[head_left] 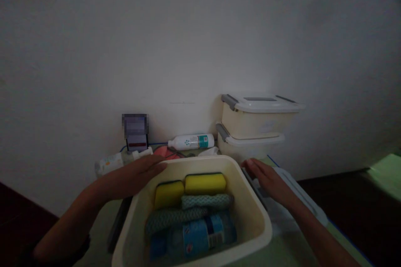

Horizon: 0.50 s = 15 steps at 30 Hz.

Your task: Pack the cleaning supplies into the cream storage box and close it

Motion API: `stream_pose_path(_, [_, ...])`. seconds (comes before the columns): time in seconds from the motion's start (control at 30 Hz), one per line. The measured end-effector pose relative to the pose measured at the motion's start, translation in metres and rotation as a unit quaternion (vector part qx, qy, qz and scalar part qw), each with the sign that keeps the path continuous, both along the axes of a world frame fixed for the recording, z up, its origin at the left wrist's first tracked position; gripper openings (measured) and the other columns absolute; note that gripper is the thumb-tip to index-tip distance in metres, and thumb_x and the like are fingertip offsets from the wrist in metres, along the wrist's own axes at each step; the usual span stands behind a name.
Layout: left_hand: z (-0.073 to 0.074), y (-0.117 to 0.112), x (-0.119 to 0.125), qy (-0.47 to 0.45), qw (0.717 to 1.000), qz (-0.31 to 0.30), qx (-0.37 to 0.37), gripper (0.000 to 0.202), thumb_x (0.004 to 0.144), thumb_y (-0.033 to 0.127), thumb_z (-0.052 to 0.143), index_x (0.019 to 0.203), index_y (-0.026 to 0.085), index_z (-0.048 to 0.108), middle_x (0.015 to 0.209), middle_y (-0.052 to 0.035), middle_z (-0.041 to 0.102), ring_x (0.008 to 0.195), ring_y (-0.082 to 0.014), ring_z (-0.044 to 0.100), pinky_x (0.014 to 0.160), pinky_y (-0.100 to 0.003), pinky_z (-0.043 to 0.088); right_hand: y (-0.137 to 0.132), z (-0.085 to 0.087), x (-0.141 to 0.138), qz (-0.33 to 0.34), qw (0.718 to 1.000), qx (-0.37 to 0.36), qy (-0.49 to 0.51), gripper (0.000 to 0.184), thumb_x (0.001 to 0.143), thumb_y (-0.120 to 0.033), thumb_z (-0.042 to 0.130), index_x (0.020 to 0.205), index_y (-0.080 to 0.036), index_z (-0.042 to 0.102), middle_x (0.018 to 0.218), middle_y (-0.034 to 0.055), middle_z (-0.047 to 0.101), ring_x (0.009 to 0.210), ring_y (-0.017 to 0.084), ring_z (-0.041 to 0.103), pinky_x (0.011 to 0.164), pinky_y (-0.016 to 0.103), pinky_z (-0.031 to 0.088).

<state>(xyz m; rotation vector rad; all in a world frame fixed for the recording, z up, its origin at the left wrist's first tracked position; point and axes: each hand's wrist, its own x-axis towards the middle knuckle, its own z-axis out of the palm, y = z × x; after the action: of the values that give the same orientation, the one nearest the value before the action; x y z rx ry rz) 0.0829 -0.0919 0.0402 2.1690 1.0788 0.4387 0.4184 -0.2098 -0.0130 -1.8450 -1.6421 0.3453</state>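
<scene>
A cream plastic storage box (250, 217) stands lidless in front of me. Inside lie two yellow sponges (205, 184), two rolled patterned grey-green cloths (208, 201) and a clear bottle with a blue label and blue cap (203, 235). My left hand (140, 174) is at the box's far left corner, its fingers stretched out flat by the rim. At the far right corner is my right hand (263, 177), fingers loosely extended beside the rim and the grey side latch (253, 187). Neither hand has anything lifted.
Two lidded cream boxes with grey latches (260, 123) are stacked against the wall. A white bottle (192, 142) lies behind the open box, near a red item (164, 152). A phone (137, 133) stands at left, with a clear bottle (109, 163) lying before it. A pale lid (302, 196) is at right.
</scene>
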Motion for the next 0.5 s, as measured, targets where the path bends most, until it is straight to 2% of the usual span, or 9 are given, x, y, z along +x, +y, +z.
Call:
stream_pose_path(0.13, [0.004,-0.003,0.004,-0.008,1.000,0.021,0.002,0.039,0.076,0.051,0.052,0.097,0.023,0.069,0.119,-0.0055,0.066,0.117,-0.0286,0.054,0.106,-0.039,0.032,-0.007,-0.029,0.037,-0.024,0.995,0.009,-0.093,0.035,0.091,-0.042,0.035,0.083,-0.018,0.059,0.083,0.0106,0.064,0.079,0.024,0.058,0.075,0.038,0.043])
stream_pose_path(0.23, [0.006,-0.004,0.007,0.022,0.999,0.028,0.007,0.042,0.076,0.052,0.049,0.099,0.023,0.069,0.121,-0.0068,0.065,0.119,-0.0308,0.053,0.107,-0.044,0.030,-0.016,-0.045,0.045,-0.013,0.988,-0.003,-0.151,0.032,0.090,-0.039,0.037,0.073,-0.020,0.057,0.075,0.0096,0.063,0.074,0.024,0.057,0.072,0.037,0.042])
stream_pose_path(0.37, [0.005,-0.005,0.011,0.037,0.998,0.045,-0.014,0.046,0.074,0.054,0.047,0.098,0.021,0.070,0.125,-0.0102,0.062,0.123,-0.0360,0.048,0.109,-0.049,0.027,-0.017,-0.051,0.039,-0.013,0.977,-0.003,-0.214,0.034,0.089,-0.034,0.036,0.069,-0.021,0.060,0.073,0.0103,0.065,0.074,0.025,0.059,0.070,0.036,0.042])
stream_pose_path(0.5, [0.000,-0.004,0.010,0.011,0.999,0.046,-0.011,0.048,0.074,0.055,0.049,0.101,0.020,0.069,0.127,-0.0108,0.061,0.123,-0.0355,0.048,0.109,-0.047,0.027,-0.018,-0.052,0.038,-0.028,0.966,-0.004,-0.259,0.036,0.088,-0.031,0.036,0.066,-0.021,0.062,0.072,0.0108,0.067,0.073,0.027,0.061,0.070,0.037,0.042])
